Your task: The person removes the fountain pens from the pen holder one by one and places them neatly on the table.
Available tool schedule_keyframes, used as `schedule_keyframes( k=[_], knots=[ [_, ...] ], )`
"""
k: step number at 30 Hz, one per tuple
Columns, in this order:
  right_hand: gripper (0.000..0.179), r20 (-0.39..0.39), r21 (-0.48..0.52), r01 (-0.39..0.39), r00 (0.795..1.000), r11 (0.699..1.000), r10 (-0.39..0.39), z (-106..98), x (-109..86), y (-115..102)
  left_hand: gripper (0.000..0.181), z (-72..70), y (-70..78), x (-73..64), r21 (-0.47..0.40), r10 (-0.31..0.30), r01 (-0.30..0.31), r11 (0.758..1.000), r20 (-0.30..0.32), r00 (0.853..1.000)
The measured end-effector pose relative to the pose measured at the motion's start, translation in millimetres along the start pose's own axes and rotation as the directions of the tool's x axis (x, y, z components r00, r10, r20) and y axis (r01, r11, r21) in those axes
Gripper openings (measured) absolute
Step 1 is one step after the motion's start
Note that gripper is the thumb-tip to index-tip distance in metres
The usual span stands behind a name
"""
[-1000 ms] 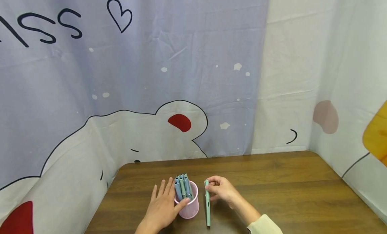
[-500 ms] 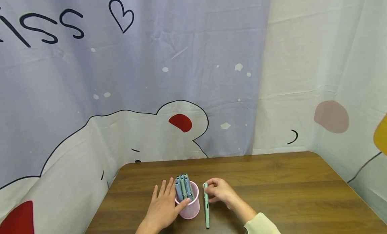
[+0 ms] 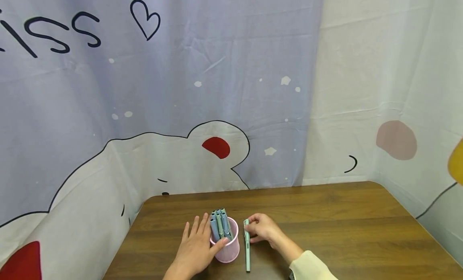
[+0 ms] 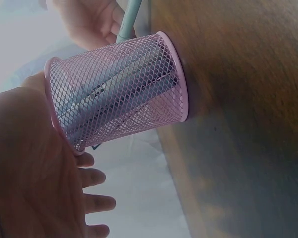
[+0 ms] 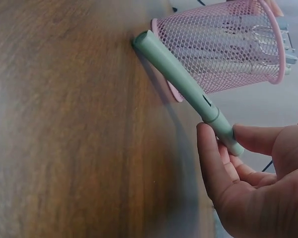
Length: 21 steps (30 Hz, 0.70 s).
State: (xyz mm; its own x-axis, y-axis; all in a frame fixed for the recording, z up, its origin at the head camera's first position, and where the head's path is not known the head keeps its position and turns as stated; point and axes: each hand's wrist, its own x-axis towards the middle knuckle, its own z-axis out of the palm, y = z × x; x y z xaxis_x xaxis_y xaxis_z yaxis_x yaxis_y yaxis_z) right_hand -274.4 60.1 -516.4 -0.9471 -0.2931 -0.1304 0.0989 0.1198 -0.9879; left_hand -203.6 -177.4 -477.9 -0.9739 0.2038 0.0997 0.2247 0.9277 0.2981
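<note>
A pink mesh pen holder point(image 3: 228, 254) stands upright on the wooden table and carries several blue and green pens point(image 3: 219, 223), cap ends up. My left hand point(image 3: 194, 248) lies against the holder's left side with fingers straight and spread, the thumb along the front rim. Just right of the holder, my right hand point(image 3: 267, 228) pinches a light green pen point(image 3: 247, 252) near its clip end between thumb and fingers. In the right wrist view that green pen point(image 5: 181, 82) slants, its other end close to the tabletop and overlapping the holder's base.
The brown wooden table point(image 3: 336, 227) reaches back to a hanging printed cloth point(image 3: 231, 63) that also covers both sides. A light sleeve point(image 3: 312, 266) covers the right forearm.
My right hand and the green pen have shifted slightly left, closer to the pen holder, and a little toward me. The left hand and the holder keep their places.
</note>
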Motion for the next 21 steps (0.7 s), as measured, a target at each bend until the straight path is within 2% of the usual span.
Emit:
schedule_keyframes(
  k=[21],
  knots=[
    [0.014, -0.095, -0.155, -0.078, 0.993, 0.985, 0.063, 8.0, 6.5, 3.4, 0.098, -0.4, 0.0, -0.6, 0.003, 0.01, -0.01, 1.0, -0.008, 1.0]
  ],
)
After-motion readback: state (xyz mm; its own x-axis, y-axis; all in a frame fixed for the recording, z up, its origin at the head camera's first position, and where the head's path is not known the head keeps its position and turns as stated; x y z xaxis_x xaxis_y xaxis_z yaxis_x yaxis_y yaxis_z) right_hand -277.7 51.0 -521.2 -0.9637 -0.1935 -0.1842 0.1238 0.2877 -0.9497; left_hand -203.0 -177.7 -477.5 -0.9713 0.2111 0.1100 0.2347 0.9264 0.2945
